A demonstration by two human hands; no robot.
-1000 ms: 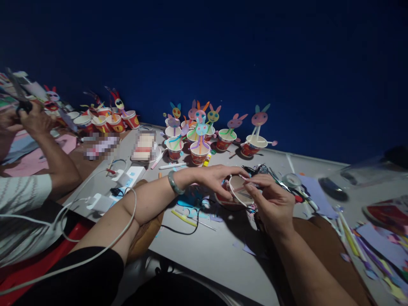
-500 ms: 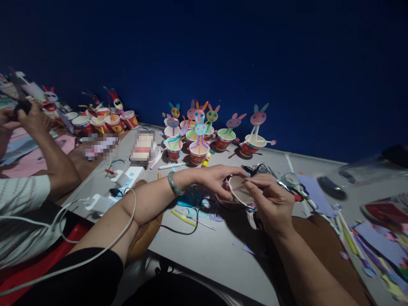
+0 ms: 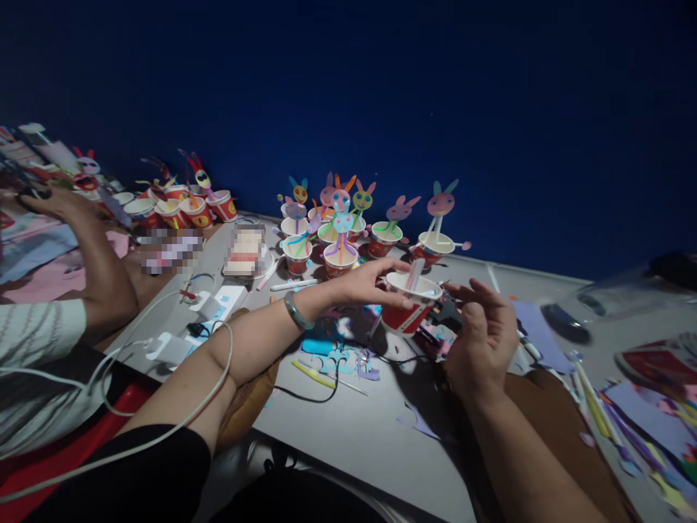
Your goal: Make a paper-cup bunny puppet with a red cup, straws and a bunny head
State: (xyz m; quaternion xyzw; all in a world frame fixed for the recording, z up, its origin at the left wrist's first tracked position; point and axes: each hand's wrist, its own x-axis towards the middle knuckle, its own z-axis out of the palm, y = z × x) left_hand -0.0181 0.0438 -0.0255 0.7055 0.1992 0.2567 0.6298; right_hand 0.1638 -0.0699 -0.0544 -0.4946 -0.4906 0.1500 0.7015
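A red-and-white paper cup is held above the table by my left hand, its thumb and fingers around the rim's left side. Pale pink strips that look like straws stick up out of the cup. My right hand is just right of the cup, fingers apart and slightly curled, with nothing visible in it. Behind the cup stand several paper cups with rabbit-faced figures; one, with a pink face, stands at the right end of the group.
Blue paper scraps, a yellow strip and a black cable lie in front. A white power strip and a phone-like item are on the left. A co-worker's arm reaches in at far left. Purple paper lies right.
The cup has come upright from a tilt toward me, its red side now showing. My right hand has drawn away from its rim and opened. The co-worker's hand has shifted left.
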